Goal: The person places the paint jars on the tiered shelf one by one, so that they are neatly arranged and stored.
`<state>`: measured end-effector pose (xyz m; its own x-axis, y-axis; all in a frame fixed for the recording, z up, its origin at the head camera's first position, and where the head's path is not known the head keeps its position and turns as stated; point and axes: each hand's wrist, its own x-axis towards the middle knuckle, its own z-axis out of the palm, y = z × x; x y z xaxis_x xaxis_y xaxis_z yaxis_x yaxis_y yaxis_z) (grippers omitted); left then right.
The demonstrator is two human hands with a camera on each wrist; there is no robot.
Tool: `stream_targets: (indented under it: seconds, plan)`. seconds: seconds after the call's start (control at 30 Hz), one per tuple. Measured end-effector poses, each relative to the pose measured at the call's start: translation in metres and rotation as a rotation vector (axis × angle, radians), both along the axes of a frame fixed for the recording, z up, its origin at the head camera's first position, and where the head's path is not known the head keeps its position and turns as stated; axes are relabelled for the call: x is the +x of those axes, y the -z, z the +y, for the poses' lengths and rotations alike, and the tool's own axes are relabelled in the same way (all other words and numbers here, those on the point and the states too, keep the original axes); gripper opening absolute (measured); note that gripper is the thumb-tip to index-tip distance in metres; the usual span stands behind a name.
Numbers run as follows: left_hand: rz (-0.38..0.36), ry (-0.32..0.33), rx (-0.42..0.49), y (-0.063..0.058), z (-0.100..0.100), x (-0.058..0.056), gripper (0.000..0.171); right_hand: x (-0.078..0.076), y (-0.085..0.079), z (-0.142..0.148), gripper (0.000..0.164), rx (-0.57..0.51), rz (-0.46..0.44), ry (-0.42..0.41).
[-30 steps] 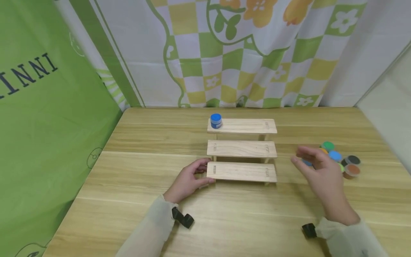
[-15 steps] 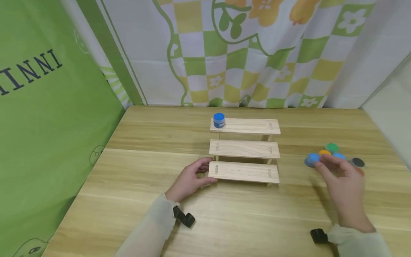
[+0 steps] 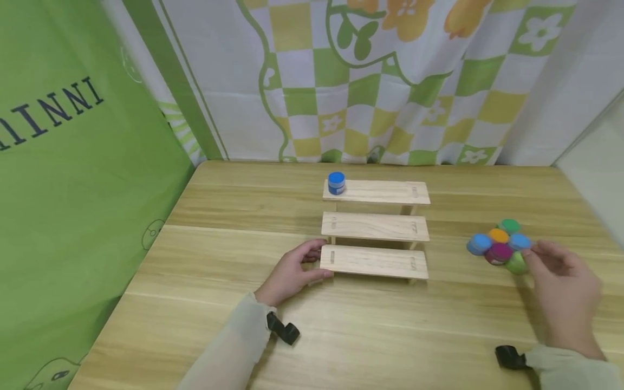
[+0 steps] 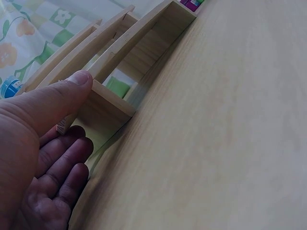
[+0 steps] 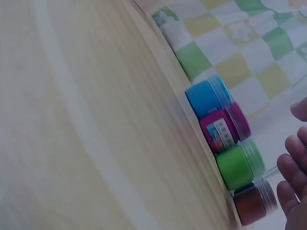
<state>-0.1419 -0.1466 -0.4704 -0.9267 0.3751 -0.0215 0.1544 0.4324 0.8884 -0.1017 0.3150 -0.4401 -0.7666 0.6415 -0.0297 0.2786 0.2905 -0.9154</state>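
A three-tier wooden display stand (image 3: pixel 375 261) stands mid-table. My left hand (image 3: pixel 291 272) holds the left end of its lowest board, thumb at the front edge and fingers behind; the left wrist view shows the thumb (image 4: pixel 72 88) against the board's end. On the top board's left end sits a blue-lidded paint jar (image 3: pixel 336 183). My right hand (image 3: pixel 567 290) hovers at the right of a cluster of small paint jars, fingers loosely bent. Blue (image 3: pixel 479 244), orange (image 3: pixel 498 235), purple (image 3: pixel 499 253) and light green (image 3: pixel 517 264) jars show. The right wrist view has a gap between fingers and jars.
A green jar (image 3: pixel 509 225) and a light blue jar (image 3: pixel 519 241) are also in the cluster. The right wrist view shows a brown jar (image 5: pixel 250 206) at its end. Behind the wooden table (image 3: pixel 234 216) hangs a checked curtain (image 3: pixel 361 92); a green cloth (image 3: pixel 97 189) hangs left.
My right hand has moved right across the jar cluster, uncovering the purple and light green jars and covering the black and brown ones. My left hand stays at the stand. The head view shifts slightly.
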Motion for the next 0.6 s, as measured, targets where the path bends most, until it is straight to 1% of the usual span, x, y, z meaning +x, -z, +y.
stream_targets:
  seconds: [0.13, 0.23, 0.37, 0.47, 0.53, 0.6]
  plan:
    - [0.01, -0.005, -0.001, 0.002, 0.001, 0.0, 0.072, -0.001, 0.001, 0.007, 0.038, -0.032, -0.006, 0.061]
    - [0.019, -0.005, -0.002, 0.002, 0.001, -0.001, 0.071, 0.0, 0.002, 0.012, 0.04, -0.031, -0.018, 0.099]
    - [0.021, -0.001, 0.001, 0.003, 0.001, -0.002, 0.071, 0.0, 0.004, 0.018, 0.046, -0.012, -0.073, 0.129]
    - [0.012, -0.005, 0.002, 0.002, 0.001, -0.002, 0.072, 0.0, 0.005, 0.025, 0.054, 0.014, -0.159, 0.099]
    - [0.008, -0.008, 0.004, 0.002, 0.001, -0.001, 0.072, 0.001, 0.006, 0.03, 0.059, 0.074, -0.216, 0.05]
    - [0.006, -0.01, 0.006, 0.002, 0.001, -0.001, 0.072, 0.003, 0.009, 0.035, 0.066, 0.135, -0.25, -0.018]
